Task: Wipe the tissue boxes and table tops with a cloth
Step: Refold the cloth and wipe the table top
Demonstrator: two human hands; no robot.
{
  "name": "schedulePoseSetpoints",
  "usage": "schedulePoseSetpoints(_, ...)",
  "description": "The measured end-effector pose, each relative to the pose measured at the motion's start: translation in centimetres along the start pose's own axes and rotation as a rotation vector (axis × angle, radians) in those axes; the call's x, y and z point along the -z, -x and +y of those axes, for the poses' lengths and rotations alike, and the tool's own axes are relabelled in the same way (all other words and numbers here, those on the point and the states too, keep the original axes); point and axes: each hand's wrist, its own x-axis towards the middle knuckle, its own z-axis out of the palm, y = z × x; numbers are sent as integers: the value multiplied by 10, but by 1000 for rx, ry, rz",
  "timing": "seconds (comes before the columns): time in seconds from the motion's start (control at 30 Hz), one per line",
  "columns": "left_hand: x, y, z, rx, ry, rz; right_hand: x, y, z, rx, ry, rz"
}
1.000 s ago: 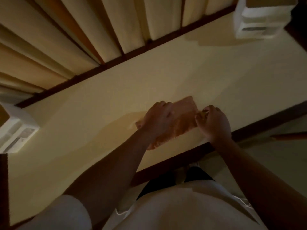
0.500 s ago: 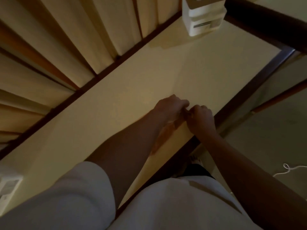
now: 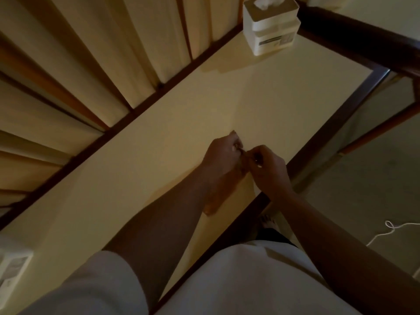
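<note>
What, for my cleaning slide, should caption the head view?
Left hand and right hand pinch an orange cloth on the table top; tissue box beyond.

No words or numbers can be read here. The white square plastic tissue box far ahead of the right hand has a small sticker on its side. The sticker has a dark strip, but its print is too tiny and blurry to read. Another white tissue box sits far out to the side of the left hand. Its grey sticker is just a blur too.
</note>
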Motion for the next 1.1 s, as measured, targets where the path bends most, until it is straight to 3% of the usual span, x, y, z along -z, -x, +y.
schedulePoseSetpoints(0.2,5,27,-6,368,783,88,-11,14,-6,149,-37,-59)
schedulePoseSetpoints(0.3,5,38,-8,463,946,181,-18,22,-5,258,31,-114)
schedulePoseSetpoints(0.53,0,65,-38,496,856,391,-28,41,-6,452,113,-260)
schedulePoseSetpoints(0.73,-7,92,-60,490,777,474,-32,51,-4,511,181,-422)
schedulePoseSetpoints(0.9,-12,109,-73,446,566,565,-39,58,-8,541,196,-469)
schedulePoseSetpoints(1.1,-10,122,-88,438,522,587,-47,60,-6,634,232,-552)
